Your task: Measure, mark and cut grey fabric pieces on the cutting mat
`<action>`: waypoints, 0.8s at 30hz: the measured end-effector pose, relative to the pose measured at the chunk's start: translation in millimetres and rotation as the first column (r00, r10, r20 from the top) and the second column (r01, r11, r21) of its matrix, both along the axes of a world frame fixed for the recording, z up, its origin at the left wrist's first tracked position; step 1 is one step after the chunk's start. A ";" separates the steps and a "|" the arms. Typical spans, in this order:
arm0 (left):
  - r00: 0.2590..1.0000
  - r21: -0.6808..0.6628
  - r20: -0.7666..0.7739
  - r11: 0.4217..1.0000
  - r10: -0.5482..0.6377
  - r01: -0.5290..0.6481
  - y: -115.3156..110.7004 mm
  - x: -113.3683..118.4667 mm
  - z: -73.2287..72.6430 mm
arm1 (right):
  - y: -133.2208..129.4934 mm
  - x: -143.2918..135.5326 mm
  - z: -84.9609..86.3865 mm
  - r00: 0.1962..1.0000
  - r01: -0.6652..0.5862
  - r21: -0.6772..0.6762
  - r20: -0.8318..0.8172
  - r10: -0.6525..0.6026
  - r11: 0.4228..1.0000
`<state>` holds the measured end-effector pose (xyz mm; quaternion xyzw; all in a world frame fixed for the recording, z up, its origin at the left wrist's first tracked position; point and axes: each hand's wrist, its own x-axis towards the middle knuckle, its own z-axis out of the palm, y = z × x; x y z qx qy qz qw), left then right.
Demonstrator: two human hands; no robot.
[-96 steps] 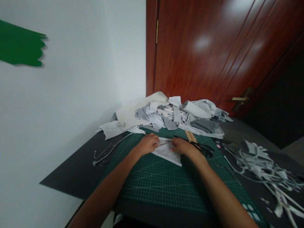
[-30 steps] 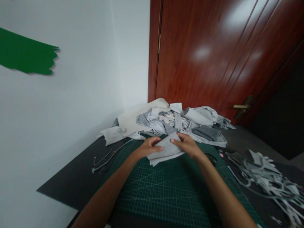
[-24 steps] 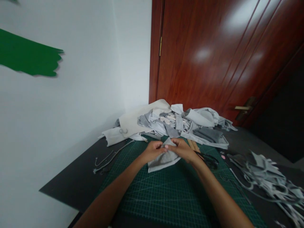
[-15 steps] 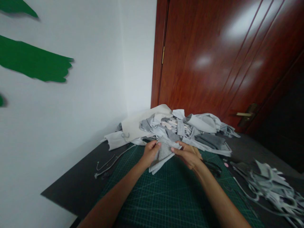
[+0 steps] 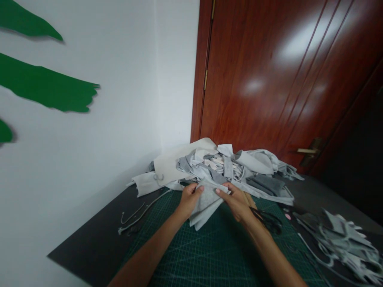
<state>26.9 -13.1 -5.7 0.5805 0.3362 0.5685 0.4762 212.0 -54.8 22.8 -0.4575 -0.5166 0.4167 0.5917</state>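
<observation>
Between my hands hangs a folded piece of light grey fabric point(image 5: 206, 205), raised over the green cutting mat point(image 5: 206, 255). My left hand point(image 5: 190, 199) pinches its upper left edge, thumb on top. On the opposite side, my right hand point(image 5: 235, 199) grips the upper right edge between thumb and fingers. The fingertips behind the cloth are hidden. Just right of my right wrist lie black-handled scissors point(image 5: 271, 221), partly covered by the wrist. Close behind the held cloth is a heap of grey and white fabric scraps point(image 5: 206, 163).
Grey cords point(image 5: 143, 217) lie on the black table point(image 5: 92, 239) at the left. More grey strips and scraps point(image 5: 347, 239) are piled at the right. A white wall point(image 5: 125, 99) and a reddish wooden door point(image 5: 254, 107) stand behind the table.
The whole view has shifted slightly, so everything sits a little lower. Both hands keep hold of the fabric, with little change in their grip.
</observation>
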 end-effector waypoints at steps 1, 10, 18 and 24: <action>0.999 0.018 0.008 0.999 0.034 -0.034 1.1 -1.7 0.7 | 0.3 1.8 1.6 1.000 0.020 0.010 0.007 -0.020 1.000; 0.985 -0.048 0.094 0.988 -0.142 0.147 -6.9 -5.0 11.8 | -6.2 -4.4 12.2 0.999 0.040 0.056 -0.017 -0.039 0.998; 0.937 -0.150 0.349 0.985 -0.025 0.082 -3.6 -6.4 14.4 | -6.9 -15.5 10.8 0.981 0.149 0.040 -0.130 -0.143 0.988; 0.889 -0.185 0.458 0.975 -0.026 0.124 -3.8 -7.8 20.5 | -4.0 -19.9 4.5 0.978 0.103 0.037 -0.188 -0.094 0.994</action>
